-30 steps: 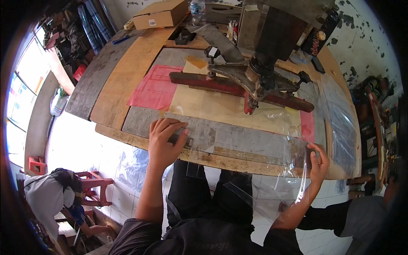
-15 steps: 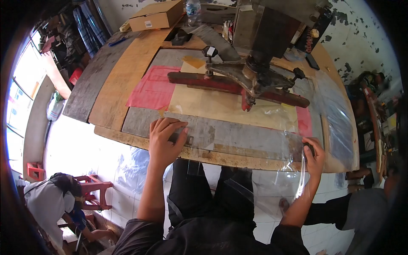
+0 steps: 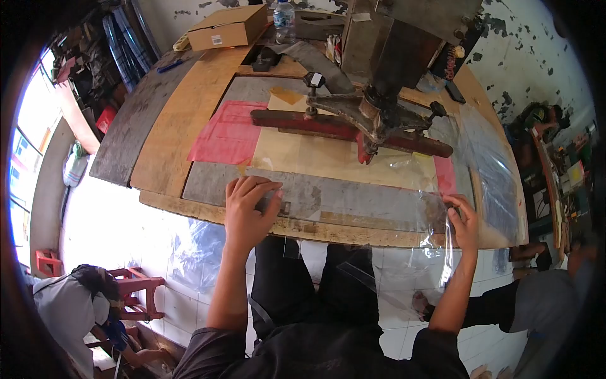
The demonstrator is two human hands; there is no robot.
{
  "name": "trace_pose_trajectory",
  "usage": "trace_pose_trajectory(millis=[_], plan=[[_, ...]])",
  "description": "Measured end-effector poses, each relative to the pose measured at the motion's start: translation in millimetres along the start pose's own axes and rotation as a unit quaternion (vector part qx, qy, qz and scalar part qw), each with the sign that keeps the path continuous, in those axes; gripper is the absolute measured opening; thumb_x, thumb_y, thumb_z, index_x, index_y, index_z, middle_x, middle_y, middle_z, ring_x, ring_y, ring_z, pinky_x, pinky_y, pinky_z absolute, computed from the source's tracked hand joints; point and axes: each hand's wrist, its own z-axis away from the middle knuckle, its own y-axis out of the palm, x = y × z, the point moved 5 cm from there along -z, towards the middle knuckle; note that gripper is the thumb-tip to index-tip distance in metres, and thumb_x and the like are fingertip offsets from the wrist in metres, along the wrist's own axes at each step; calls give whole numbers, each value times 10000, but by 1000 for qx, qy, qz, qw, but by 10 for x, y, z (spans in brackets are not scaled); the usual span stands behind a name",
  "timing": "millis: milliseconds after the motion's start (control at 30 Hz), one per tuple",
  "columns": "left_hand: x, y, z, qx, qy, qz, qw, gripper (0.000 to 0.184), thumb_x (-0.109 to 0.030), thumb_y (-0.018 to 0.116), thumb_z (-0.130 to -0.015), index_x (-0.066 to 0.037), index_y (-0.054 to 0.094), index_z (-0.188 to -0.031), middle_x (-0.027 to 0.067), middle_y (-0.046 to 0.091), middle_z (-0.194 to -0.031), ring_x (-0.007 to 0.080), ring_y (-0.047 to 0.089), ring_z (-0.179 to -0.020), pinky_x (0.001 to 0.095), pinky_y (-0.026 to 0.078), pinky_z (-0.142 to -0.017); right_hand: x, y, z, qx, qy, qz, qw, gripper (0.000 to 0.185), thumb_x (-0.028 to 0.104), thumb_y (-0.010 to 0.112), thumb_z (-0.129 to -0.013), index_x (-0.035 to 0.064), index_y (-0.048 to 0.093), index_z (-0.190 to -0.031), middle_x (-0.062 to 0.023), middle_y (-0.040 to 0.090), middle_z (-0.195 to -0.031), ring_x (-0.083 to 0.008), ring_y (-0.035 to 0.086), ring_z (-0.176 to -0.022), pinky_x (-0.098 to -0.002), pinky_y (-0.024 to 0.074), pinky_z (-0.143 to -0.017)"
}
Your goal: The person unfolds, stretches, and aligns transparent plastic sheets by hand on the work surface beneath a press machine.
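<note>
A clear plastic sheet (image 3: 404,243) stretches between my two hands, over the table's front edge, and its lower part hangs in front of my legs. My left hand (image 3: 249,208) is over the front left of the grey work plate (image 3: 218,183), fingers curled, thumb and fingertips at the sheet's left side. At the front right, my right hand (image 3: 463,224) pinches the sheet's right side between thumb and fingers. Beyond both hands, a press with a long red bar (image 3: 297,122) stands above a cream sheet (image 3: 303,155) and a pink piece (image 3: 224,132).
Behind the press are a cardboard box (image 3: 227,28), a water bottle (image 3: 284,22) and a phone (image 3: 454,92). More clear plastic (image 3: 495,183) lies on the table's right. One person (image 3: 69,309) sits low at left; another person's leg (image 3: 480,309) shows at right.
My right hand has shifted slightly up and its grip on the plastic sheet's edge looks a little different. My left hand is nearly unmoved. The view has tilted slightly.
</note>
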Motion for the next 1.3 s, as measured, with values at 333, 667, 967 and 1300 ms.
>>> trace_pose_trajectory(millis=[333, 667, 967, 1300], plan=[[-25, 14, 0, -2, 8, -17, 1000, 147, -135, 805, -863, -88, 801, -1002, 57, 728, -995, 273, 666, -999, 427, 445, -1006, 37, 114, -458, 115, 139, -116, 977, 449, 210, 668, -1078, 15, 581, -1474, -64, 683, -1272, -125, 614, -1138, -302, 482, -990], [45, 74, -15, 20, -18, -32, 999, 191, -171, 782, -905, -79, 796, -1072, 85, 741, -1072, 298, 675, -1079, 444, 444, -1039, -165, 504, -975, 126, 102, -32, 986, 331, 146, 695, -1058, 51, 665, -1373, 2, 678, -1032, -66, 611, -793, -252, 496, -650], [-13, 205, -368, 63, -72, -62, 994, 444, -362, 763, -966, -20, 740, -1249, 147, 709, -1283, 337, 610, -1277, 471, 407, -1119, 134, 335, -552, 62, 121, -168, 976, 323, 103, 709, -1038, 22, 683, -1350, -48, 753, -1132, -72, 618, -746, -240, 525, -651], [-31, 420, -235, 151, -128, 205, 959, 499, -199, 730, -1024, -5, 584, -1460, 179, 664, -1413, 266, 641, -1295, 425, 470, -1130, -17, 399, -38, 3, -47, -285, 957, 296, 94, 767, -998, 5, 718, -1275, -127, 721, -1138, -122, 663, -772, -275, 590, -626]])
